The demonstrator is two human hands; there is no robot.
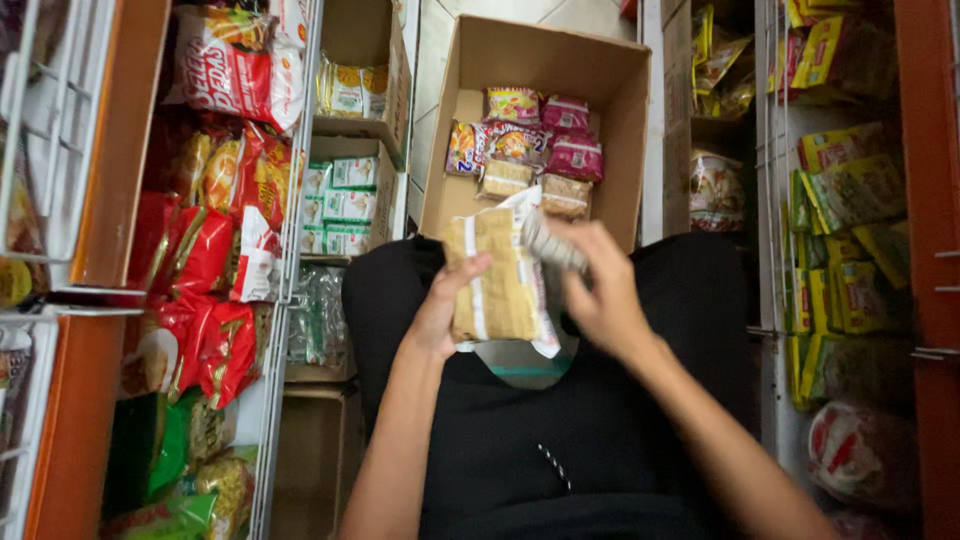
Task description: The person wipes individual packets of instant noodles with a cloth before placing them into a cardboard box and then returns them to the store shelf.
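Note:
A tan and white snack pack (495, 280) is held up over my lap, between my black-clad knees. My left hand (445, 305) grips its left edge, thumb on the front. My right hand (595, 285) pinches the torn clear wrapper at the pack's top right corner. Just beyond, an open cardboard box (625, 120) stands on the floor with several small snack packs (530, 150) in pink, yellow and tan along its near half.
A wire rack at the left holds red and yellow snack bags (215, 250). Beside it sit cartons with green and white packets (345, 205). A wire shelf at the right carries yellow and green packets (845, 230). White floor tiles show past the box.

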